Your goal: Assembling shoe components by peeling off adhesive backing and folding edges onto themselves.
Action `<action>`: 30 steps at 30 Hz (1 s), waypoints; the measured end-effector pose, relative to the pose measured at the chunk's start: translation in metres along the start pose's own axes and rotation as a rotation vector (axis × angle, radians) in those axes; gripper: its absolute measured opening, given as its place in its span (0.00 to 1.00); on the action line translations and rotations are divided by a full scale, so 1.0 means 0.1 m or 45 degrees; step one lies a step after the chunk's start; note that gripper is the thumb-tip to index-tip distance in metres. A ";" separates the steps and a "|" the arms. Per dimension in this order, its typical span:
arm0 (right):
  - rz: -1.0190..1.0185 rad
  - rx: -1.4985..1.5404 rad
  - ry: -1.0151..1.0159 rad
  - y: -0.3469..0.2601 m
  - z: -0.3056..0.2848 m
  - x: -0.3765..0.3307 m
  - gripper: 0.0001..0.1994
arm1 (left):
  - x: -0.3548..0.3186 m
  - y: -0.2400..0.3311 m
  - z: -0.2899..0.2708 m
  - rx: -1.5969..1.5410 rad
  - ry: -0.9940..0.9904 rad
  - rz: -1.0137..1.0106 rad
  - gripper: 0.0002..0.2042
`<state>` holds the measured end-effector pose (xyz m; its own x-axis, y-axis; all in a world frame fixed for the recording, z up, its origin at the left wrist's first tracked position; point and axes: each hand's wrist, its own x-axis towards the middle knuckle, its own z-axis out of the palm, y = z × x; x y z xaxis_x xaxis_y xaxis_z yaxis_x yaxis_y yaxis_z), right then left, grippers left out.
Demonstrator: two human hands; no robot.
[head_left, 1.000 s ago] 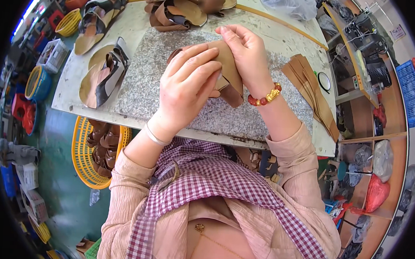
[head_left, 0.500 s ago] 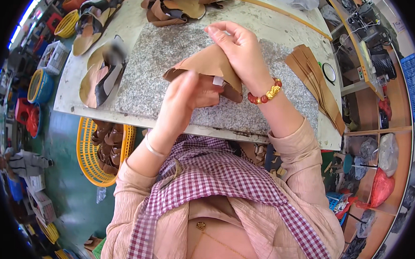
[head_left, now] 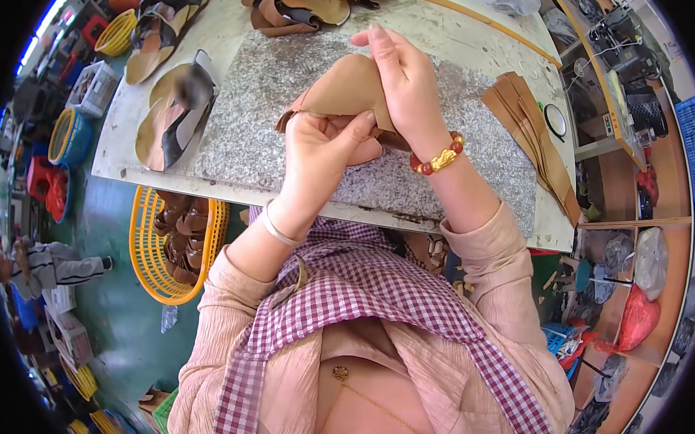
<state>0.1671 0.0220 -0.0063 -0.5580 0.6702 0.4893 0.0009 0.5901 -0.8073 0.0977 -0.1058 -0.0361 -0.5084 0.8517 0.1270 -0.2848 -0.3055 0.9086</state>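
Observation:
A tan sandal sole [head_left: 345, 89] with a brown strap is lifted above the grey granite slab [head_left: 243, 127]. My left hand [head_left: 323, 150] grips its lower edge from below, thumb over the front. My right hand [head_left: 404, 80], with a red and gold bead bracelet on the wrist, pinches its upper right side, fingers stretched over the top. The underside of the sole is hidden by my palms.
Two finished sandals [head_left: 170, 116] lie at the slab's left. A heap of brown sandals [head_left: 295, 1] sits at the far edge. Tan strips [head_left: 533, 136] are stacked on the right. A yellow basket [head_left: 172, 244] of brown pieces stands under the table's left.
The sole has been lifted off the slab and turned up. My left hand slid from on top of it to its lower edge, and my right hand rose with it.

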 end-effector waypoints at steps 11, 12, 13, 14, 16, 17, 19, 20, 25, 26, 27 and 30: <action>-0.674 -0.564 0.550 0.01 0.25 0.09 0.15 | -0.03 -0.10 0.20 -0.483 0.107 0.123 0.10; -0.664 -0.587 0.536 0.00 0.26 0.10 0.16 | 0.00 -0.09 0.20 -0.493 0.109 0.159 0.10; -0.672 -0.573 0.530 -0.06 0.26 0.10 0.16 | 0.03 -0.06 0.16 -0.489 0.120 0.171 0.10; -0.549 -0.460 0.419 -0.14 0.22 0.09 0.15 | 0.08 -0.03 0.11 -0.434 0.115 0.176 0.11; -0.308 -0.233 0.186 -0.33 0.10 0.07 0.14 | 0.16 0.04 -0.01 -0.324 0.113 0.190 0.12; -0.189 -0.122 0.067 -0.40 0.09 0.09 0.13 | 0.17 0.08 -0.08 -0.269 0.113 0.198 0.12; -0.246 -0.126 0.083 -0.47 0.04 0.09 0.12 | 0.15 0.25 -0.09 -0.109 0.099 0.148 0.13; -0.300 -0.135 0.098 -0.49 0.02 0.11 0.11 | 0.17 0.36 -0.10 0.048 0.086 0.097 0.14; -0.203 0.337 -0.002 -0.53 -0.16 0.34 0.10 | 0.35 0.38 -0.50 0.998 0.314 0.953 0.17; -0.088 0.587 -0.086 -0.53 -0.19 0.37 0.10 | 0.34 0.40 -0.43 0.908 0.296 0.922 0.14; 0.026 0.835 -0.172 -0.54 -0.23 0.39 0.10 | 0.33 0.41 -0.37 0.819 0.278 0.889 0.10; 0.005 0.577 -0.105 -0.27 -0.29 0.39 0.10 | 0.30 0.45 -0.30 0.948 0.314 0.759 0.06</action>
<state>0.1697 0.0452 0.0447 -0.6230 0.6229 0.4730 -0.3497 0.3191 -0.8808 0.0452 -0.1073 -0.0034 -0.5822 0.5066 0.6359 0.6148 -0.2376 0.7521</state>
